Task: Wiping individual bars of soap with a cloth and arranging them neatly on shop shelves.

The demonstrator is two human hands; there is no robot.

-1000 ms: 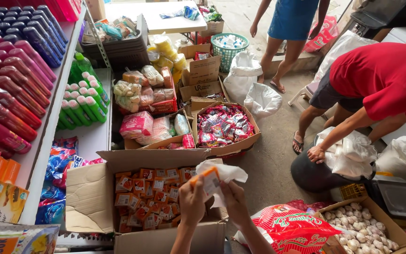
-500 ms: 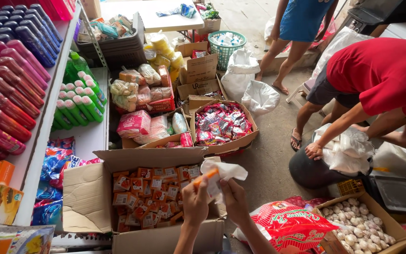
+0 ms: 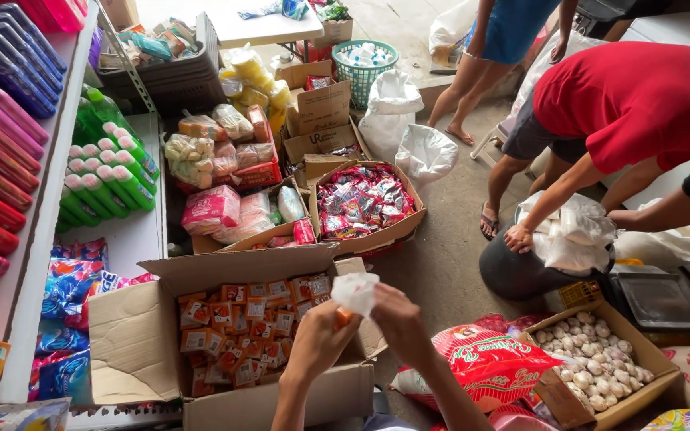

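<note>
head view: the left hand pinches a small orange packet, while the right hand grips a thin white plastic bag just above it, at 6 o'clock in the frame. it looks like bagging is under way; next the packet needs slipping into the bag's mouth. under the hands, an open cardboard box holds many orange sachets. at 4 o'clock, a garlic box sits full.
</note>
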